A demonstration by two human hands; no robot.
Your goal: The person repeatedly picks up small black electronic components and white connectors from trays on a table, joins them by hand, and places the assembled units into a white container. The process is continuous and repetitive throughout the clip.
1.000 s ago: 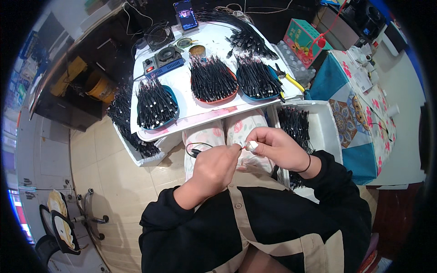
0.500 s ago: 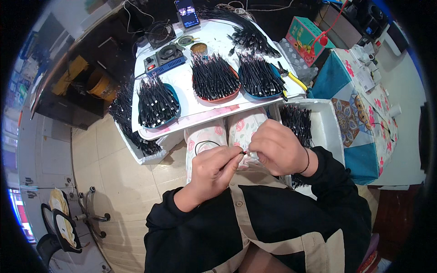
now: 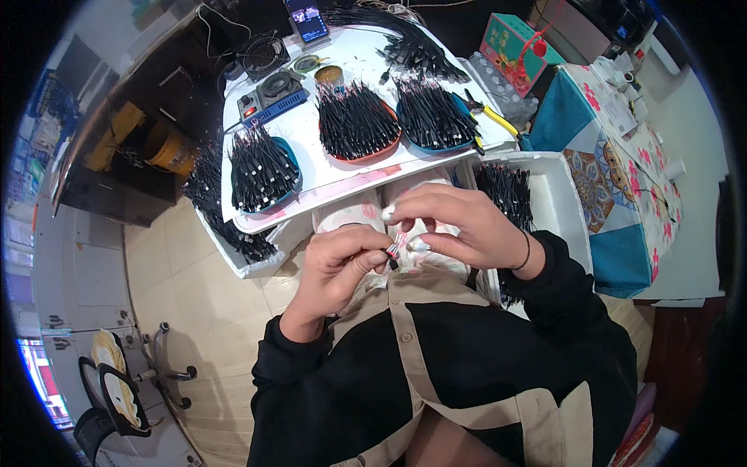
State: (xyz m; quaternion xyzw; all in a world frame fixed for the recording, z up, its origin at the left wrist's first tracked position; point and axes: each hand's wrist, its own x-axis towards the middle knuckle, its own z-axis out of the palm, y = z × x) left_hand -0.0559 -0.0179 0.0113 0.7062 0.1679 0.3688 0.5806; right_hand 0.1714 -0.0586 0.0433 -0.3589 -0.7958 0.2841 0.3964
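Observation:
Over my lap, my left hand pinches a thin black cable between thumb and forefinger. From its end stick out short red and white wires, with a small black piece just below them. Just right of these wires is my right hand, its thumb and forefinger apart and nothing visible between them. White coverings wrap the tips of that thumb and forefinger. Beyond my hands, on the white table, bunches of similar black cables stand in a left blue basket, an orange-red basket and a right blue basket.
A small blue heater-like device, a round tin and a lit phone sit farther back. Yellow-handled cutters lie at the table's right edge. White foam boxes with cables flank my legs, left and right.
My right thumb and forefinger have parted and come off the cable end. My left hand has shifted slightly left, and the red and white wires now show. The view has tilted a little.

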